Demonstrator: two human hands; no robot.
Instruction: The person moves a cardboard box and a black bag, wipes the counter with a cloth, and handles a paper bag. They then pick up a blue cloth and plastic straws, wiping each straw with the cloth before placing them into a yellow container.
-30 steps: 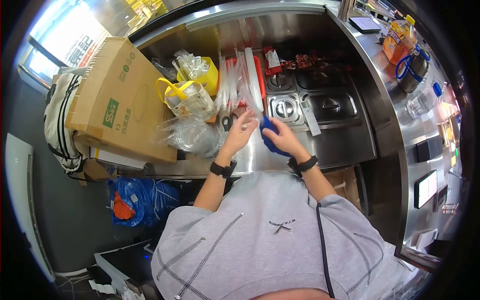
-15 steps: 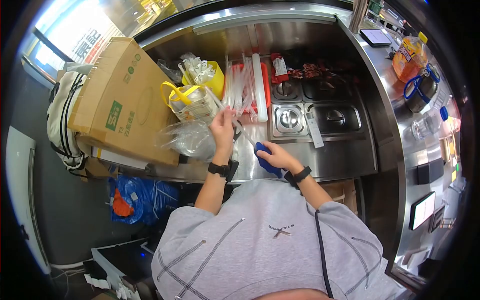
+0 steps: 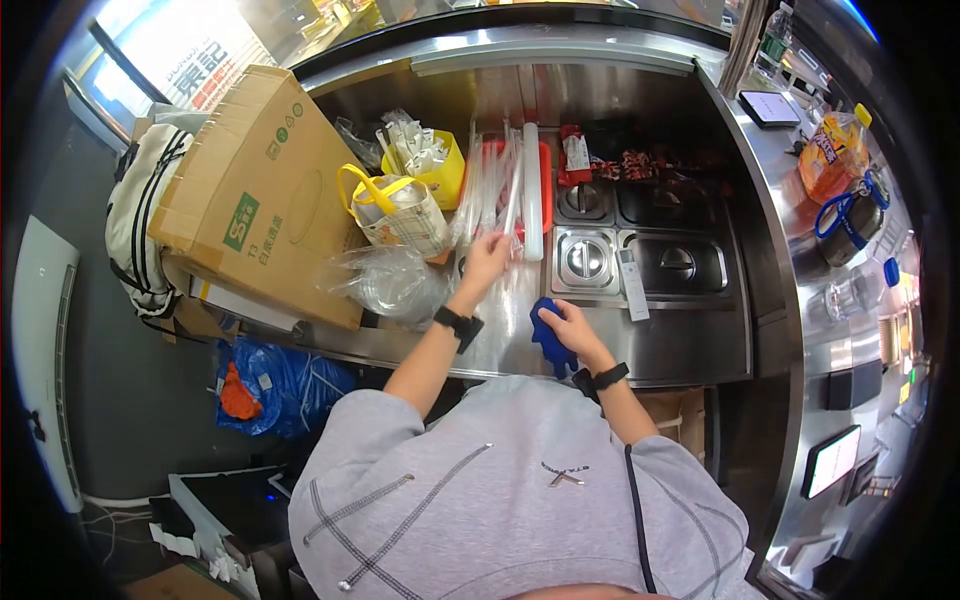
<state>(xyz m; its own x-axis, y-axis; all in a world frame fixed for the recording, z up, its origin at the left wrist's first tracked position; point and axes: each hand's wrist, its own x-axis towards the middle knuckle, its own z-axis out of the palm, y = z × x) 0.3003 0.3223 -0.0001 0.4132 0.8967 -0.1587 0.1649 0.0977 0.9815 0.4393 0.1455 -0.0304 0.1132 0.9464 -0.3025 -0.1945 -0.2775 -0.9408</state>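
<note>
My left hand [image 3: 485,265] reaches over the front of a red tray [image 3: 547,185]. Its fingers pinch the lower end of a long, clear, straw-like tube [image 3: 514,190], which leans among several similar clear plastic pieces [image 3: 483,200]. A thick white roll [image 3: 531,190] stands along the tray's right side, just beyond those fingers. Lower and to the right, over the steel counter's front, my right hand [image 3: 570,332] grips a blue glove [image 3: 548,335] with its finger-like ends hanging down. Clear plastic bags [image 3: 400,285] lie left of my left wrist.
A big cardboard box [image 3: 260,190] stands at left. Beside it are a yellow-handled bag [image 3: 400,215] and a yellow container [image 3: 445,165] of wrapped sticks. Lidded steel pans [image 3: 585,258] and a white remote [image 3: 633,285] lie at right. A side counter holds phones [image 3: 770,108] and bottles.
The clear tube spanned from my left hand to the blue glove; now it stands at the tray, apart from the glove. My left hand has moved right, and the glove hangs more loosely.
</note>
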